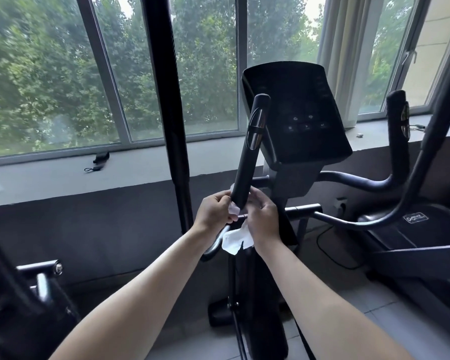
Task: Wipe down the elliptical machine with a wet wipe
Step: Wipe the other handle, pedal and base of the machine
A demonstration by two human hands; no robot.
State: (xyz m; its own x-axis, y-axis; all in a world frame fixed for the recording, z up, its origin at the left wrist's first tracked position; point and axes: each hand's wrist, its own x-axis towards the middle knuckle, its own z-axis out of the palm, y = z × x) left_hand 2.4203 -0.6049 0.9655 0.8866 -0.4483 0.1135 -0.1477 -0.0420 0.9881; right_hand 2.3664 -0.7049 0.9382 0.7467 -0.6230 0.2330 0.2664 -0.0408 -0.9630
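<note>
The person stands at the elliptical machine [292, 181], and both hands meet at the lower end of its short black handle [251, 157], the one with a shiny metal sensor plate. The wet wipe [238, 240] is wrapped around this lower end. One part of it shows between the fingers and a bigger white flap hangs down under the right hand [261, 219]. The left hand [215, 213] has its fingers curled and pinches the wipe against the handle from the left side. The right hand closes around the wipe and the handle from the right side.

Just behind the handle stands the dark console [296, 113], tilted toward the person. A tall black pole [166, 100] rises close to the left of the hands and crosses the window [50, 74]. To the right, well apart, a second handle [398, 131] points upward. On the sill [50, 178] lies a small black strap [99, 159]. A pale curtain [348, 48] hangs behind the console. A thin cable [330, 253] lies on the tiled floor, near another machine [413, 235] at the right.
</note>
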